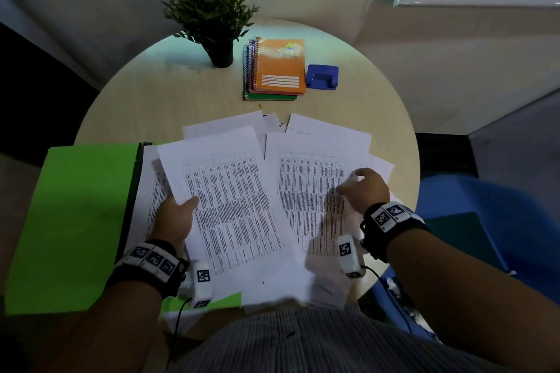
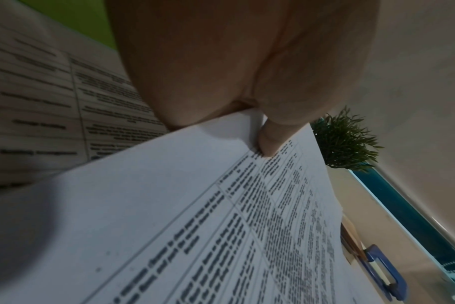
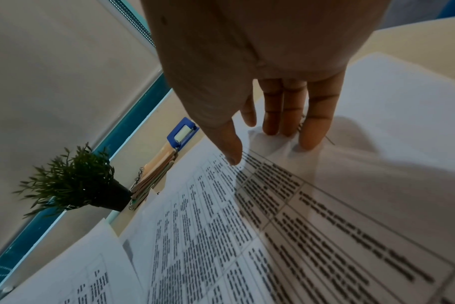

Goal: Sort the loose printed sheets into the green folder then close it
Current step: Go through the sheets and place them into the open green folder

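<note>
The green folder point(image 1: 78, 215) lies open at the table's left front, with printed sheets point(image 1: 150, 191) resting in its right half. My left hand point(image 1: 177, 215) pinches one printed sheet point(image 1: 230, 200) at its left edge, thumb on top point(image 2: 269, 142), and holds it lifted over the folder. Several loose printed sheets point(image 1: 309, 179) lie spread to the right. My right hand point(image 1: 362, 188) rests on that pile with straight fingers point(image 3: 313, 131) pressing a crumpled corner of paper point(image 3: 275, 144).
A potted plant point(image 1: 209, 12), a stack of spiral notebooks point(image 1: 277, 68) and a blue hole punch point(image 1: 321, 77) stand at the back of the round table point(image 1: 181, 94). A blue chair point(image 1: 491, 221) is at the right. Some sheets overhang the table's near edge.
</note>
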`<state>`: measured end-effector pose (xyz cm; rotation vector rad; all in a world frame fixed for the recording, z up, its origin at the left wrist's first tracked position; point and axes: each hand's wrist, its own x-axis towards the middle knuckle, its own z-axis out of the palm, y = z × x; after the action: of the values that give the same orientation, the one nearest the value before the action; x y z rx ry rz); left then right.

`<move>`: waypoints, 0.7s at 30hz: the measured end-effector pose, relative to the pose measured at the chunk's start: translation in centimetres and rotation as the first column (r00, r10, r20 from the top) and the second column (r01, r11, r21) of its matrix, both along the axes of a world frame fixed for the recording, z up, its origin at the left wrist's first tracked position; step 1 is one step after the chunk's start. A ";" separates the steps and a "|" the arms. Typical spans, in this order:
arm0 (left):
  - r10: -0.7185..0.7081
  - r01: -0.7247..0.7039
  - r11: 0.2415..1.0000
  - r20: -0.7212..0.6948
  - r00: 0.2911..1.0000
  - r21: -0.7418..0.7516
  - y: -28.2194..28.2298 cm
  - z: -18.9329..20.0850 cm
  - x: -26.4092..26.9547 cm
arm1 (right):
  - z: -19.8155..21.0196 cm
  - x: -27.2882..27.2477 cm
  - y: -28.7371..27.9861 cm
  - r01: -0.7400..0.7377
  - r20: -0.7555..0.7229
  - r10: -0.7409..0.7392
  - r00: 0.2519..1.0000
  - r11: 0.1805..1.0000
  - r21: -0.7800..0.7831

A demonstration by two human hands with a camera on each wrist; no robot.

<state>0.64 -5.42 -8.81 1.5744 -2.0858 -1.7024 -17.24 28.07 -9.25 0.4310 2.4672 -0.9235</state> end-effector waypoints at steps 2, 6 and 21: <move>-0.019 0.019 1.000 0.001 1.000 0.002 -0.1 0.0 0.3 | 0.1 -0.3 -0.3 -0.012 0.035 0.013 0.999 1.000 -0.007; -0.125 0.125 0.992 0.025 0.992 0.017 1.3 0.3 -0.2 | 0.4 -0.1 -1.5 -0.042 0.052 0.039 0.998 0.997 0.065; -0.310 0.310 0.951 0.039 0.950 0.013 5.8 0.6 -4.2 | 1.9 2.6 -3.0 -0.092 -0.152 0.053 0.987 0.960 -0.265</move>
<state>-3.54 0.35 -8.24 1.3487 -2.4612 -1.7762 -14.67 25.06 -7.35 0.1840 2.4148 -1.2792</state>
